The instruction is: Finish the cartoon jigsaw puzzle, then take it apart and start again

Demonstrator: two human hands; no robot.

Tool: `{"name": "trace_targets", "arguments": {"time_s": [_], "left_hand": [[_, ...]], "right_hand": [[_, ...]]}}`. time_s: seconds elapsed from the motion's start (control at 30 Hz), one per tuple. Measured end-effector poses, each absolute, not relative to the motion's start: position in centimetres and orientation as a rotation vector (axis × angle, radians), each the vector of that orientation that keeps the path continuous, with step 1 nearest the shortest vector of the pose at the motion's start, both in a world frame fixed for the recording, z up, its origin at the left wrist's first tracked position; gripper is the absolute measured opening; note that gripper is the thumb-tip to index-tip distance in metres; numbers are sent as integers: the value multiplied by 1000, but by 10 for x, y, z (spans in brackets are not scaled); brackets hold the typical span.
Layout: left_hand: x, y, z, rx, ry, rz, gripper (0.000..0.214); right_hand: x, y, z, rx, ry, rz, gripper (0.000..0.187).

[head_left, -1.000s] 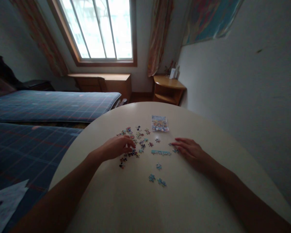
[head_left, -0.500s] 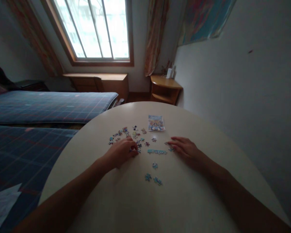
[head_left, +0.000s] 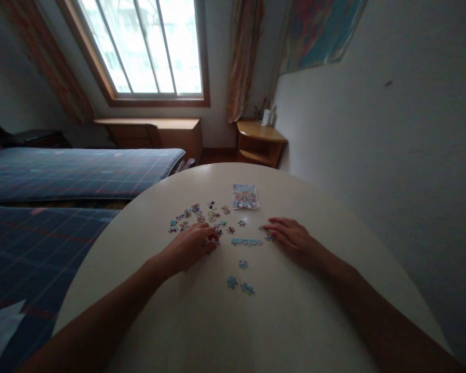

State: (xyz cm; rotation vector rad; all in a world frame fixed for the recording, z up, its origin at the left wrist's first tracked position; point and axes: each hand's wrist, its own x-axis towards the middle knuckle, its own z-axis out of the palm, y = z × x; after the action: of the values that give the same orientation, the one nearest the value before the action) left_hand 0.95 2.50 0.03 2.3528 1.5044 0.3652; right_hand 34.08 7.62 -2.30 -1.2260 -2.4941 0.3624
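Observation:
My left hand (head_left: pixel 192 244) rests at the near edge of a loose heap of jigsaw puzzle pieces (head_left: pixel 195 208). Its fingers are curled in toward the thumb, with a small puzzle piece partly showing between them; the hand hides some of the heap. Across from it, my right hand (head_left: pixel 293 235) lies low with its fingers stretched out. Their tips touch or nearly touch a small puzzle piece (head_left: pixel 268 238). Between the hands lies a joined light-blue puzzle strip (head_left: pixel 247 242). Closer to me are a single blue piece (head_left: pixel 243 263) and two blue pieces or clusters (head_left: pixel 232 282).
A printed picture sheet (head_left: pixel 245 197) lies beyond the strip. Everything is on a round white table (head_left: pixel 283 321). To the left are beds with plaid mattresses (head_left: pixel 81 171) and papers (head_left: pixel 3 326); a wall (head_left: pixel 392 171) stands close on the right.
The view has swung slightly, so everything sits a little further left. Both hands keep nearly the same pose and place among the pieces.

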Motion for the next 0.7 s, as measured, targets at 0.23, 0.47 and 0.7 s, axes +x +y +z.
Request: {"name": "trace_targets", "arguments": {"time_s": [0.23, 0.47, 0.7], "left_hand": [[9, 25, -2, 2411, 1404, 414, 12], [17, 21, 0, 2446, 1293, 409, 7], [34, 15, -4, 2514, 1325, 448, 3]], "right_hand": [[343, 78, -27, -1178, -2488, 337, 45], [341, 77, -25, -1212, -2497, 346, 44], [333, 69, -14, -1101, -2470, 282, 36]]}}
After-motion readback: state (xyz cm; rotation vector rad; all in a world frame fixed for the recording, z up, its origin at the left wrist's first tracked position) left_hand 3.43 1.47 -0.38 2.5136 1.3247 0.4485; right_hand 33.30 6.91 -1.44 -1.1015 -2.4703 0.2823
